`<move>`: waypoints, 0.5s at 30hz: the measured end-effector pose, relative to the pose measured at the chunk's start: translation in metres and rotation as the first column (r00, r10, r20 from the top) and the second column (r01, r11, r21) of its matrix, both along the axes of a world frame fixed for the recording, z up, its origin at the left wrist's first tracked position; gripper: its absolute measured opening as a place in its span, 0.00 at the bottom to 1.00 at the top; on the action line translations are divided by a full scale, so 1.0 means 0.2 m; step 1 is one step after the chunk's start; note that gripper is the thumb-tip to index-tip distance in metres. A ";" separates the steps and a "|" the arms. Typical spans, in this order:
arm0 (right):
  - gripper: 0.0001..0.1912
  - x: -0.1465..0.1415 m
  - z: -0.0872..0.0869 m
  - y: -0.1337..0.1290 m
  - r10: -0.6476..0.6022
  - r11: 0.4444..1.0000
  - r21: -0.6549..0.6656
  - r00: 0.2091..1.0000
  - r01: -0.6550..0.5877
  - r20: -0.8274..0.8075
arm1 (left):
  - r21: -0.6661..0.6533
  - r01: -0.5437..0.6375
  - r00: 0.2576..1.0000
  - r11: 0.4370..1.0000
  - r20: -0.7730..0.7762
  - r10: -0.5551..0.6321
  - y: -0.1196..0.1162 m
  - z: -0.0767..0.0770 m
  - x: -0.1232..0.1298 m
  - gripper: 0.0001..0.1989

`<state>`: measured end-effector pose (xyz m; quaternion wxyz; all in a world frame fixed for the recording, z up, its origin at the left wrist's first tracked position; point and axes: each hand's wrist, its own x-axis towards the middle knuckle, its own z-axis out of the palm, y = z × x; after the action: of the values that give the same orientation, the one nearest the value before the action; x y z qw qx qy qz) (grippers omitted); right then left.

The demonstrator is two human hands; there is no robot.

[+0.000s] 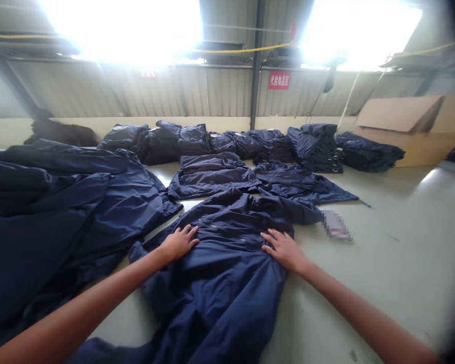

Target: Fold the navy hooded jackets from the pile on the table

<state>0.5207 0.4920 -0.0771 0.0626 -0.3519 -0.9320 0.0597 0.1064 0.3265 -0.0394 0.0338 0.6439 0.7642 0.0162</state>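
Note:
A dark navy jacket (227, 268) lies spread on the pale table in front of me, its fabric creased and its near end running out of view at the bottom. My left hand (180, 241) rests flat on the jacket's left side with its fingers spread. On the right side of the same garment lies my right hand (282, 247), palm down and fingers apart. One sleeve (303, 211) stretches out to the right, close to a blurred, pale flat item (336, 226).
More navy garments (79, 217) are heaped at the left. Beyond the jacket lie two folded ones, a left one (214, 174) and a right one (291, 182). Stacks of clothing (314, 146) line the back, with a cardboard box (413, 131) at the right.

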 end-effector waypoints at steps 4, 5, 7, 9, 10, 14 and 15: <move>0.30 -0.20 0.14 0.28 0.130 0.986 0.098 0.990 -0.136 0.061 | -0.208 -0.078 0.988 0.975 -0.147 0.048 -0.21 0.12 0.12 0.31; 0.29 -0.26 0.18 0.32 0.128 0.980 0.145 0.990 -0.136 0.065 | -0.241 -0.052 0.989 0.969 -0.146 0.017 -0.24 0.16 0.15 0.29; 0.26 -0.38 0.27 0.32 0.058 0.970 0.234 0.996 -0.073 0.069 | -0.278 0.019 0.991 0.960 -0.121 -0.055 -0.26 0.25 0.21 0.25; 0.23 -0.47 0.34 0.25 -0.044 0.961 0.274 0.996 0.023 0.071 | -0.241 0.065 0.990 0.968 -0.106 -0.093 -0.23 0.32 0.23 0.23; 0.22 -0.49 0.37 0.19 -0.089 0.959 0.275 0.993 0.066 0.073 | -0.193 0.070 0.989 0.979 -0.111 -0.093 -0.21 0.35 0.23 0.22; 0.24 -0.43 0.36 -0.13 -0.176 0.958 0.243 0.980 0.150 0.090 | 0.009 0.063 0.985 0.998 -0.160 -0.061 -0.07 0.30 0.09 0.22; 0.25 -0.39 0.34 -0.21 -0.191 0.958 0.238 0.976 0.162 0.108 | 0.023 0.053 0.985 0.998 -0.162 -0.049 -0.04 0.25 0.04 0.23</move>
<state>0.4420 0.4509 -0.0085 0.0470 -0.4275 -0.8996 -0.0761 0.1138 0.3186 0.0111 -0.0368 0.6629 0.7473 -0.0266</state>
